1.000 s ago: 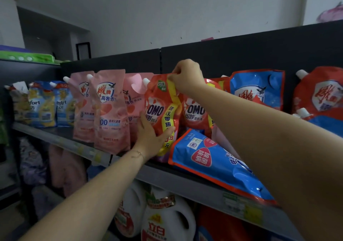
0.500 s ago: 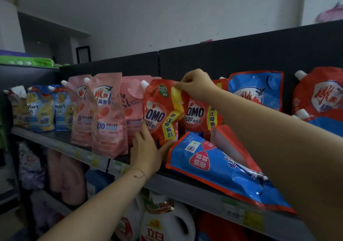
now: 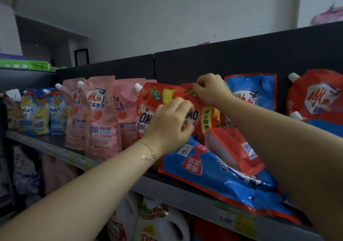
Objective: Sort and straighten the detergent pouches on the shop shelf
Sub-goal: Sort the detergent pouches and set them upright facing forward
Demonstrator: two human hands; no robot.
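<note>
Together, hands (image 3: 171, 124) (image 3: 211, 89) on 2 OMO pouches (image 3: 147, 102)

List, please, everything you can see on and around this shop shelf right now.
pink spouted plastic pouches: three, pink, upright, left of centre
red-orange OMO plastic pouches: two, red-orange, upright, centre
blue-and-yellow Comfort pouches: at least two, blue-yellow, far left
flat blue plastic pouch: one, blue, lying at shelf front
red plastic pouch: one, red, atop the blue one
upright blue pouch: one, blue, back right
large red spouted pouch: one, red, far right
white plastic jugs: two, white, below shelf
grey metal shelf: one, grey, bearing pouches
left grip: one, bare, curled on front OMO pouch
right grip: one, bare, pinches rear OMO pouch's top
</note>
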